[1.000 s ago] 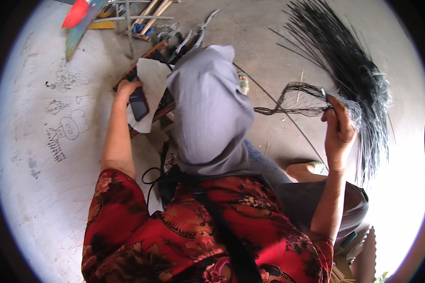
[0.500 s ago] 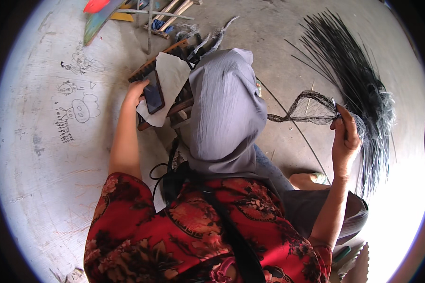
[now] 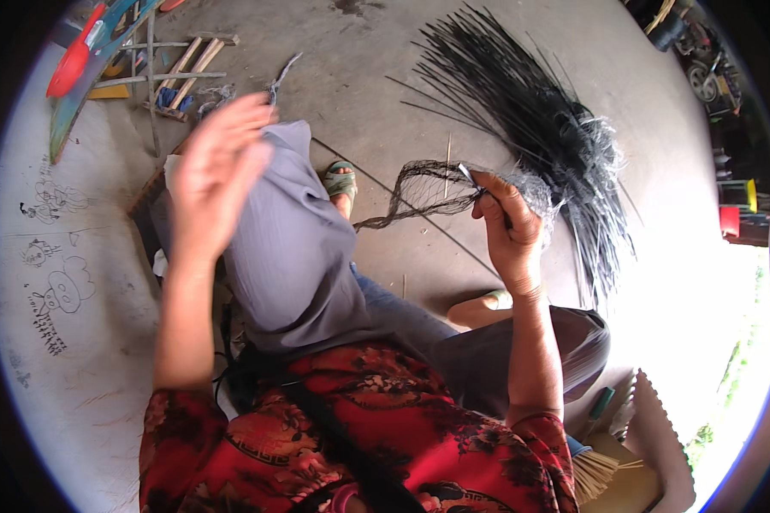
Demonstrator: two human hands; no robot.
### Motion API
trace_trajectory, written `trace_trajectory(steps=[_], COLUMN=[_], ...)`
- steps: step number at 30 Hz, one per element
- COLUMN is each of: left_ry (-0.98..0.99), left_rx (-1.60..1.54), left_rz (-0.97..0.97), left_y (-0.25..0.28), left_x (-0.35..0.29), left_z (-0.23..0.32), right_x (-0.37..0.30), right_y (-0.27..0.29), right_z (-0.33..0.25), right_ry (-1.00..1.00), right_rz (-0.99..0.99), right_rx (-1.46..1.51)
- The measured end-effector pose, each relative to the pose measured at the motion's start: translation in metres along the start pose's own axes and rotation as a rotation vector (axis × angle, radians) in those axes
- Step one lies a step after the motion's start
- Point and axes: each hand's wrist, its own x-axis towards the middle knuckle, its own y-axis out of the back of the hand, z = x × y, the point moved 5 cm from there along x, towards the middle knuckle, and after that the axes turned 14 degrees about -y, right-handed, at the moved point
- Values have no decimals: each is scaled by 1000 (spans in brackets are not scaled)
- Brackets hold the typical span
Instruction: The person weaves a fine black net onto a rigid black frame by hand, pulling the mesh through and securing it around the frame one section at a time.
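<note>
My left hand is raised above my grey-clad knee, blurred by motion. Its fingers are stretched out with the thumb apart, and nothing shows in them. On the other side, my right hand pinches a black mesh net at its edge. A small pale, shiny strip sticks up from those fingertips; its kind is unclear. Twisted into a thin cord, the net's far end runs left toward my knee. Pale, filmy net material shows behind the right hand.
A large bundle of black strands lies on the concrete floor beyond my right hand. Wooden sticks and a colourful ride-on toy stand at the far left. A drawn-on wall borders the left. My sandalled foot is below.
My left hand has lifted away from the phone, which is now out of sight. My right hand keeps its pinch on the net. The whole view has swung to the right.
</note>
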Motion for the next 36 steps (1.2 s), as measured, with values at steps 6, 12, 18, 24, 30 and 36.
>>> trace_trajectory(steps=[6, 12, 18, 24, 30, 36], left_ry=[650, 536, 545, 579, 885, 689], left_rx=[-519, -1046, -912, -1172, -1076, -1077], left_rz=[-594, -231, 555, 666, 159, 99], left_y=[-158, -187, -114, -118, -173, -174], left_x=[-9, -13, -23, -42, -102, -87], left_z=[-83, -125, -222, -231, -227, -207], right_x=[0, 10, 32, 53, 62, 68], right_y=[-11, -19, -44, -55, -89, -105], right_z=[1, 11, 58, 79, 45, 34], right_ry=[-34, -66, -176, -205, -113, -71], right_rz=[-27, 49, 47, 75, -27, 20], right_rx=[35, -8, 212, 333, 58, -206])
